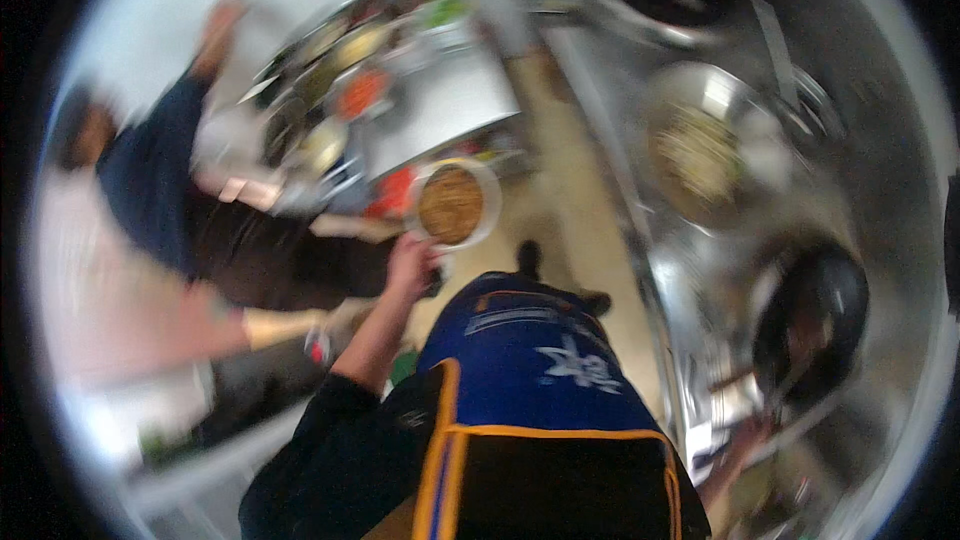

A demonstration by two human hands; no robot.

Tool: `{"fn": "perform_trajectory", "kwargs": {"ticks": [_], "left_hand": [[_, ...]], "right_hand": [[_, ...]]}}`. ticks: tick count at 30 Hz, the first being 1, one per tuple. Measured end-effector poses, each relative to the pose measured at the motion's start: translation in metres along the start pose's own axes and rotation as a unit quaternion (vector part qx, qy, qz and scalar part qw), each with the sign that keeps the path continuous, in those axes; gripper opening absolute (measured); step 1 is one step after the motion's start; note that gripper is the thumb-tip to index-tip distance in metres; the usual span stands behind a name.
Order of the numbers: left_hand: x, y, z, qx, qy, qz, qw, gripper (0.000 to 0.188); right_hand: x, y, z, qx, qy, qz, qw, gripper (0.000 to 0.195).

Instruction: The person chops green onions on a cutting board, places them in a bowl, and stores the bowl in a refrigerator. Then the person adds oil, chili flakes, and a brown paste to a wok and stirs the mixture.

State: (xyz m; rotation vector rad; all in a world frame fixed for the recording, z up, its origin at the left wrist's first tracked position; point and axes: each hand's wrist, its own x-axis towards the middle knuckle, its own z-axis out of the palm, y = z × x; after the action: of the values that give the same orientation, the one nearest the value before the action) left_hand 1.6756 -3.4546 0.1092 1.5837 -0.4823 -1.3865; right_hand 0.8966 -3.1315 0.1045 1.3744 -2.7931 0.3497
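My left hand [412, 264] grips the near rim of a round white bowl [491, 199]. Brown food [450, 206], whose kind I cannot make out, lies in the bowl. The bowl is held out over the floor, in front of my blue apron. Low on the right, my right hand [746, 439] is blurred beside the steel cooking counter. It is close to the handle side of a dark wok [817, 315] and a long thin utensil [806, 420]; whether it grasps either is unclear. A pale cloth or block [735, 399] lies just above that hand.
A steel prep table [450, 116] stands ahead left, with containers of orange shreds [362, 94] and other ingredients. On the right counter is a steel bowl [724, 90] of pale shredded food [697, 154]. Co-workers [154, 165] stand close on the left, one forearm [285, 326] near mine.
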Motion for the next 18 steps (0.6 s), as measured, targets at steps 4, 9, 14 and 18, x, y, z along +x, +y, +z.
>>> {"fn": "perform_trajectory", "kwargs": {"ticks": [4,9,14,18], "left_hand": [[-0.046,0.012,-0.008,-0.077,0.047,-0.027,0.996,0.017],[-0.048,0.030,-0.077,-0.091,0.061,0.000,0.994,0.016],[-0.031,0.034,-0.152,-0.135,0.099,0.036,0.985,0.019],[-0.011,0.031,-0.197,-0.145,0.118,0.047,0.981,0.017]], "right_hand": [[0.098,-0.089,-0.019,-0.011,0.155,-0.016,0.988,0.042],[0.132,-0.387,-0.007,0.328,0.021,-0.182,0.927,0.038],[0.035,-0.717,0.028,0.515,-0.343,-0.261,0.741,0.039],[-0.065,-0.927,0.048,0.403,-0.532,-0.429,0.609,0.043]]}}
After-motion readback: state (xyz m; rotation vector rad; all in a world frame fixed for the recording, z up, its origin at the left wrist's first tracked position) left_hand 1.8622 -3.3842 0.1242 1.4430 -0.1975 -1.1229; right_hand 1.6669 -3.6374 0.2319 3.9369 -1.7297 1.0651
